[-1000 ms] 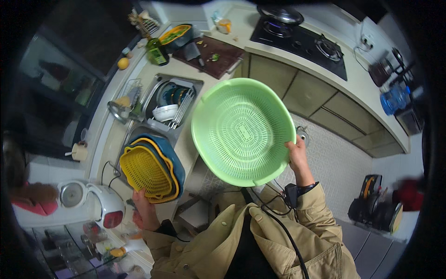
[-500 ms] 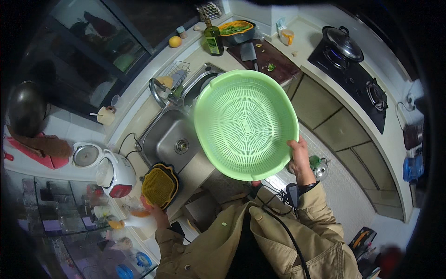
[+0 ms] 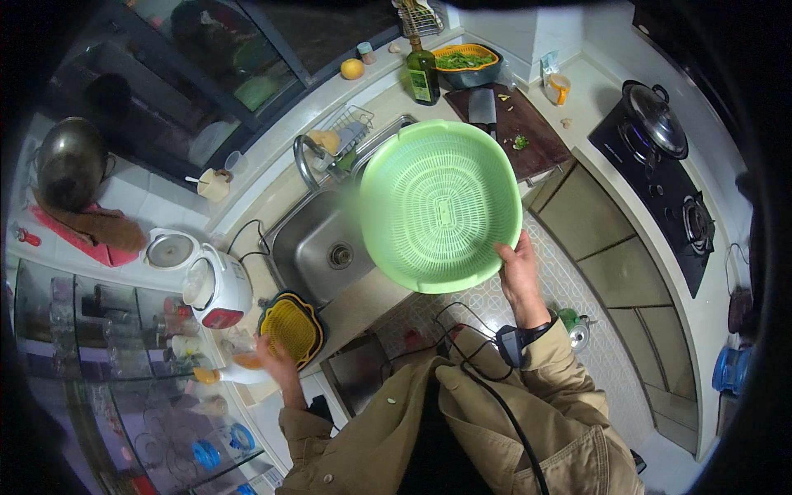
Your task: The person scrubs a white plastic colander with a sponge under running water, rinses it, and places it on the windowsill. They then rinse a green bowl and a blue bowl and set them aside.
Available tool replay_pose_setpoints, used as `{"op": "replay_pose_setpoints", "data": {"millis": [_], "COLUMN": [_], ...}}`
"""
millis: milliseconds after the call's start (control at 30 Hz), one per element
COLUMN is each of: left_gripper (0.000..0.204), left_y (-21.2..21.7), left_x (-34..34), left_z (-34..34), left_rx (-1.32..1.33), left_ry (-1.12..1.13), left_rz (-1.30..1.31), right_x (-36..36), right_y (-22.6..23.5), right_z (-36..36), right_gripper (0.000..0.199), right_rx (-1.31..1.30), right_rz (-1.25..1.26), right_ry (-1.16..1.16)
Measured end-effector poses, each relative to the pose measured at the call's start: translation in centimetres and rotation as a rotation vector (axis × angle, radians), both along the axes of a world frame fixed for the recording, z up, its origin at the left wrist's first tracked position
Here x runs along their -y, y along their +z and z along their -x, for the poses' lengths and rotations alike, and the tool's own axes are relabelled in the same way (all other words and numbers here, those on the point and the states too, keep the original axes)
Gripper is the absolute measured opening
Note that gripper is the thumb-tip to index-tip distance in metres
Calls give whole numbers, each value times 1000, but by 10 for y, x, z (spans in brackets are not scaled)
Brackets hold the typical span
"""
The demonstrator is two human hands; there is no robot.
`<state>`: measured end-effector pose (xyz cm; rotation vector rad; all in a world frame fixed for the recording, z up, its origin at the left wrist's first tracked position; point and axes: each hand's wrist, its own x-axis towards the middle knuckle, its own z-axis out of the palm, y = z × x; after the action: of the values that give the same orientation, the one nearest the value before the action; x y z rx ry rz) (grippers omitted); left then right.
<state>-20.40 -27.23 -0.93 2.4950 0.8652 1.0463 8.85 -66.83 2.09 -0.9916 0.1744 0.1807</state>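
My right hand [image 3: 521,280] is closed on the near right rim of a large light-green plastic colander [image 3: 444,210]. The colander is tilted, its slotted inside turned up toward me, and it hangs in the air beside the sink, hiding part of the counter. My left hand [image 3: 279,363] is at the near left edge of a yellow basket [image 3: 293,332], which sits in a dark basin at the counter's near end. Its fingers are blurred, so whether they grip the rim is unclear.
Left of the colander lies a steel sink [image 3: 318,247] with a curved faucet [image 3: 304,161]. A white rice cooker [image 3: 221,285] and a spray bottle [image 3: 239,374] stand near my left hand. Beyond are an oil bottle [image 3: 423,74], a cleaver [image 3: 483,107] on a cutting board [image 3: 536,140], and a stove [image 3: 660,186].
The whole view has shifted. The colander now sits a little closer to the sink and looks slightly smaller, still in my right hand. My left hand has shifted slightly along the yellow basket's edge.
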Motion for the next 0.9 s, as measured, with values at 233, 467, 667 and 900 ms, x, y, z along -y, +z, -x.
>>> {"op": "replay_pose_setpoints", "data": {"millis": [233, 467, 667, 900], "left_gripper": [53, 30, 14, 33], "left_y": [77, 74, 75, 78], "left_x": [187, 187, 150, 53], "left_z": [-187, -219, -223, -226], "left_rx": [-435, -225, 128, 734], "left_ry": [-944, -1077, -683, -549], "left_rz": [-285, -103, 471, 1472], "right_x": [-34, -36, -37, -13], "right_y": [23, 29, 8, -3], "right_z": [7, 18, 20, 23], "right_gripper": [23, 14, 8, 6], "right_rx": [14, 134, 162, 80], "right_rz": [-50, -94, 20, 138], "right_ry": [17, -25, -153, -298]}}
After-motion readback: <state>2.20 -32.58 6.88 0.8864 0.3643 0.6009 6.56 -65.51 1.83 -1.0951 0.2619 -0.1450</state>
